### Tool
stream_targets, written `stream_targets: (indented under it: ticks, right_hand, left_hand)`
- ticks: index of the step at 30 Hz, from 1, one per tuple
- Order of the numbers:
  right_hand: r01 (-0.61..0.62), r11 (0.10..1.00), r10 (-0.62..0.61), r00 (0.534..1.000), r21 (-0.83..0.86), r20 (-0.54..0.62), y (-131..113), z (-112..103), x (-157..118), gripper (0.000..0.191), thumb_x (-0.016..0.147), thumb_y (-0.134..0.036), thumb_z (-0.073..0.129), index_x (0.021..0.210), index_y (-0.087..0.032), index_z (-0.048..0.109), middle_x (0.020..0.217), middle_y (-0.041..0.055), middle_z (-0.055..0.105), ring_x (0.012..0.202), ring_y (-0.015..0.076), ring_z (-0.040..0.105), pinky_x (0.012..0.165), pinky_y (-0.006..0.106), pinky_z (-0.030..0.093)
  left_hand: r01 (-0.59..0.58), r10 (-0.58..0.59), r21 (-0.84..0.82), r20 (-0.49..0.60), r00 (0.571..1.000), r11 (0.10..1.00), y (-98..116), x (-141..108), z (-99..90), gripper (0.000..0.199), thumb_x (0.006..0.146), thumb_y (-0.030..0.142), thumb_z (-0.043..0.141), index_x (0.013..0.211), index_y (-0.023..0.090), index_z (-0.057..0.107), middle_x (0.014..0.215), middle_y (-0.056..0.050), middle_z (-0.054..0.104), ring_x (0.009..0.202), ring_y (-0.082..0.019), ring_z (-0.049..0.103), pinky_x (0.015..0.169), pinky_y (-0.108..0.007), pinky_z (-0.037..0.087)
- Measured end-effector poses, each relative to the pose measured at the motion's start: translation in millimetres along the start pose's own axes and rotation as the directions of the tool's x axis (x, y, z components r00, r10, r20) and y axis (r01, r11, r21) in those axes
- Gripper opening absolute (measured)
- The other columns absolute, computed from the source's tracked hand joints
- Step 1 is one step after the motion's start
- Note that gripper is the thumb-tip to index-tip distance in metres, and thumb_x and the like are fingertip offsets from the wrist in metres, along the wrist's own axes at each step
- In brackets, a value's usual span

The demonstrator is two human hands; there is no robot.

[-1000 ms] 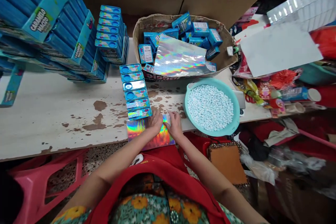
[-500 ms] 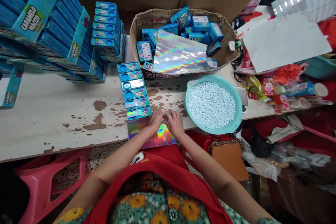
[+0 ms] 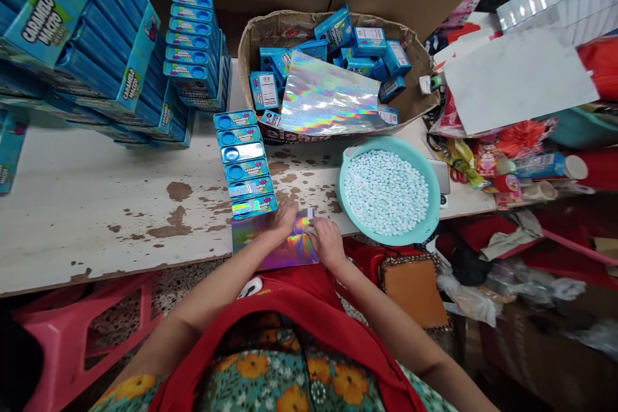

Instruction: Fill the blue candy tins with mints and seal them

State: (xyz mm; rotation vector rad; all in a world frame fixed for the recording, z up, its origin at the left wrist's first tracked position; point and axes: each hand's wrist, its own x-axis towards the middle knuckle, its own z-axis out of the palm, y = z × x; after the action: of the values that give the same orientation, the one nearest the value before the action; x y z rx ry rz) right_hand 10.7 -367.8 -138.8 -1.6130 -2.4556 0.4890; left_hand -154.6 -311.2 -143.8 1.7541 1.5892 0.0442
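Note:
A shiny holographic sheet [image 3: 251, 232] lies at the table's front edge, its colours shifting from purple to orange. My left hand [image 3: 286, 220] rests flat on its upper middle, fingers stretched. At the sheet's right edge my right hand [image 3: 327, 241] is closed, thumb and fingertips pinched on it; the exact grip is too small to make out. A small white patch [image 3: 310, 212] shows at the upper right corner. Just beyond the left hand runs a row of blue candy tins [image 3: 247, 169]; the nearest ones have a holographic gleam on their tops.
A teal bowl [image 3: 344, 183] of pale blue candies stands to the right. Behind it, a cut-down cardboard box [image 3: 420, 109] holds blue packs and another holographic sheet [image 3: 333, 96]. Blue display boxes [image 3: 96, 77] are stacked at left. Clutter and a white sheet [image 3: 519, 80] lie far right.
My right hand has moved down and right, away from the left hand, uncovering the sheet's upper right corner and the white patch. The left hand stays nearly in place.

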Motion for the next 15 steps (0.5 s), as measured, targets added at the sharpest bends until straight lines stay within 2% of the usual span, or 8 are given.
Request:
stream_targets:
  ticks: [2,6,11,15]
  right_hand:
    - [-0.024,1.0,0.024,1.0,0.004,-0.02,1,-4,10,0.034,0.092,-0.031,0.045,0.121,-0.016,0.054,0.111,0.0132,0.062,0.104,0.0266,0.052,0.091,0.042,0.044]
    - [-0.064,0.997,0.063,0.998,-0.032,-0.029,2,10,24,0.051,0.091,-0.033,0.049,0.139,-0.017,0.039,0.135,0.016,0.048,0.122,0.0301,0.042,0.098,0.047,0.039]
    - [-0.002,0.998,0.003,1.0,-0.068,0.019,6,28,13,0.047,0.094,-0.028,0.043,0.14,-0.019,0.038,0.144,0.0114,0.042,0.133,0.0312,0.033,0.101,0.05,0.035]
    - [0.052,0.994,-0.052,0.999,-0.094,0.002,8,24,6,0.04,0.094,-0.023,0.043,0.133,-0.019,0.046,0.144,0.0097,0.043,0.135,0.0292,0.03,0.103,0.048,0.032]
  left_hand:
    - [0.002,-0.002,0.031,0.004,1.0,1.0,2,-1,-2.1,0.026,0.086,0.01,0.037,0.097,0.01,0.061,0.103,-0.016,0.062,0.102,-0.025,0.054,0.088,-0.035,0.037]
    - [-0.006,0.005,0.067,0.015,1.0,0.998,5,-3,-8.2,0.029,0.088,0.012,0.035,0.099,0.011,0.061,0.104,-0.015,0.063,0.101,-0.024,0.054,0.087,-0.034,0.038]
    - [-0.009,0.008,0.05,0.027,1.0,0.999,5,-3,-11.6,0.028,0.087,0.013,0.036,0.098,0.013,0.062,0.098,-0.012,0.065,0.095,-0.023,0.057,0.082,-0.032,0.039]
    - [-0.009,0.009,0.004,0.015,1.0,1.0,3,-1,-9.1,0.025,0.088,0.017,0.038,0.094,0.014,0.063,0.096,-0.012,0.064,0.094,-0.023,0.057,0.08,-0.032,0.039]
